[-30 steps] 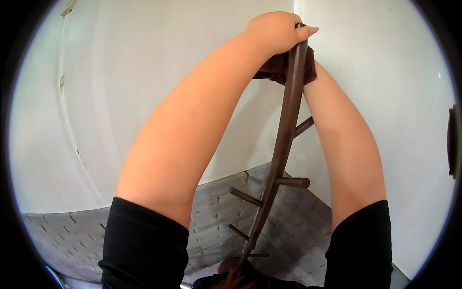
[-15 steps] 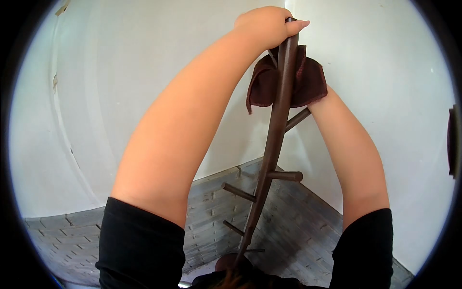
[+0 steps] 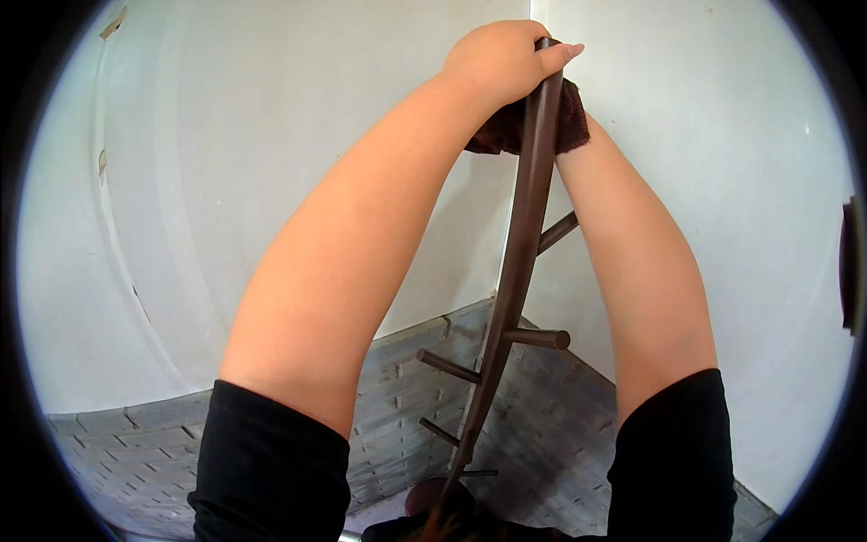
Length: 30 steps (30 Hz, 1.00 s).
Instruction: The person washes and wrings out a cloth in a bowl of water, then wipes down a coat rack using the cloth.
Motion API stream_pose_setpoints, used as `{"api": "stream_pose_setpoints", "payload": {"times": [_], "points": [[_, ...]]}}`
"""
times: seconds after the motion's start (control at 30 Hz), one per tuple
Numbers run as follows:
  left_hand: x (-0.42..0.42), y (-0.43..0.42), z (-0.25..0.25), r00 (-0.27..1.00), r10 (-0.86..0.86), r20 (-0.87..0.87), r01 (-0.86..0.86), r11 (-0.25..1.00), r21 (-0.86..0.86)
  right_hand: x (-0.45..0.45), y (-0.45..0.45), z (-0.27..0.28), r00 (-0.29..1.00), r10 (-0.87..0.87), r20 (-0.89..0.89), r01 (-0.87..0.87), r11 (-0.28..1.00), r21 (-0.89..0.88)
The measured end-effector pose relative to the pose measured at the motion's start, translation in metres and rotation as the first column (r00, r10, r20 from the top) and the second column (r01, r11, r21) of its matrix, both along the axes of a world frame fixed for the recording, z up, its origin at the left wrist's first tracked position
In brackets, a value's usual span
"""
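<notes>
White walls (image 3: 271,135) meet in a corner, with grey brick-patterned panelling (image 3: 406,397) lower down, around 6 o'clock. So, we've got a dark brown round pole with pegs (image 3: 524,226) running from about 1 o'clock down to 6. Our left hand (image 3: 506,59) is wrapped around its top end, thumb toward 2 o'clock. Right forearm (image 3: 637,244) reaches up behind the pole, but the right hand's hidden, so we can't tell how it's gripping. It's closest to the dark maroon fabric cloth (image 3: 573,126), just below our left hand near 1 o'clock.

What's done so far: the pegs are in place, pointing toward 10, 2 and 3 o'clock, and the cloth's up by the top. Whether the lower stretch is finished or left over, honestly can't tell.
</notes>
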State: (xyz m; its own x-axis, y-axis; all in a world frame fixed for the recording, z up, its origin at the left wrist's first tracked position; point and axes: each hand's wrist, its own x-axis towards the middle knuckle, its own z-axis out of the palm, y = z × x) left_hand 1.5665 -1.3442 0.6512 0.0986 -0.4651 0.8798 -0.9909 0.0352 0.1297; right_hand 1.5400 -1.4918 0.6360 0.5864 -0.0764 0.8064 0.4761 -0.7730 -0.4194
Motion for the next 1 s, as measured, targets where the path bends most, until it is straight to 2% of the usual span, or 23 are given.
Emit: {"api": "stream_pose_setpoints", "payload": {"times": [0.17, 0.23, 0.43, 0.87, 0.93, 0.97, 1.0], "points": [[0.004, -0.002, -0.003, 0.998, -0.033, -0.055, 0.034, 0.999, 0.011, 0.004, -0.002, 0.002, 0.999, 0.011, 0.035, -0.013, 0.998, 0.064], [0.002, -0.002, -0.001, 0.998, 0.069, 0.002, -0.069, 0.997, 0.015, 0.002, 0.001, 0.000, 0.998, 0.021, 0.054, -0.026, 0.996, 0.090], [0.003, -0.002, -0.005, 0.998, 0.050, 0.031, -0.049, 0.998, -0.038, 0.002, 0.008, -0.006, 0.989, 0.051, 0.138, -0.076, 0.980, 0.183], [0.003, 0.001, -0.001, 0.999, 0.043, 0.000, -0.043, 0.998, -0.053, 0.001, 0.030, -0.018, 0.872, 0.087, 0.481, -0.286, 0.889, 0.357], [-0.001, 0.012, 0.002, 0.997, 0.071, 0.020, -0.073, 0.994, 0.082, -0.007, 0.034, -0.017, 0.839, 0.068, 0.540, -0.304, 0.881, 0.361], [0.005, 0.012, 0.003, 0.998, 0.069, 0.006, -0.070, 0.994, 0.083, -0.014, 0.036, -0.016, 0.826, 0.063, 0.561, -0.309, 0.882, 0.356], [0.014, 0.005, 0.002, 0.998, 0.007, 0.061, -0.006, 1.000, -0.021, -0.024, 0.039, -0.016, 0.811, 0.065, 0.581, -0.320, 0.881, 0.348]]}}
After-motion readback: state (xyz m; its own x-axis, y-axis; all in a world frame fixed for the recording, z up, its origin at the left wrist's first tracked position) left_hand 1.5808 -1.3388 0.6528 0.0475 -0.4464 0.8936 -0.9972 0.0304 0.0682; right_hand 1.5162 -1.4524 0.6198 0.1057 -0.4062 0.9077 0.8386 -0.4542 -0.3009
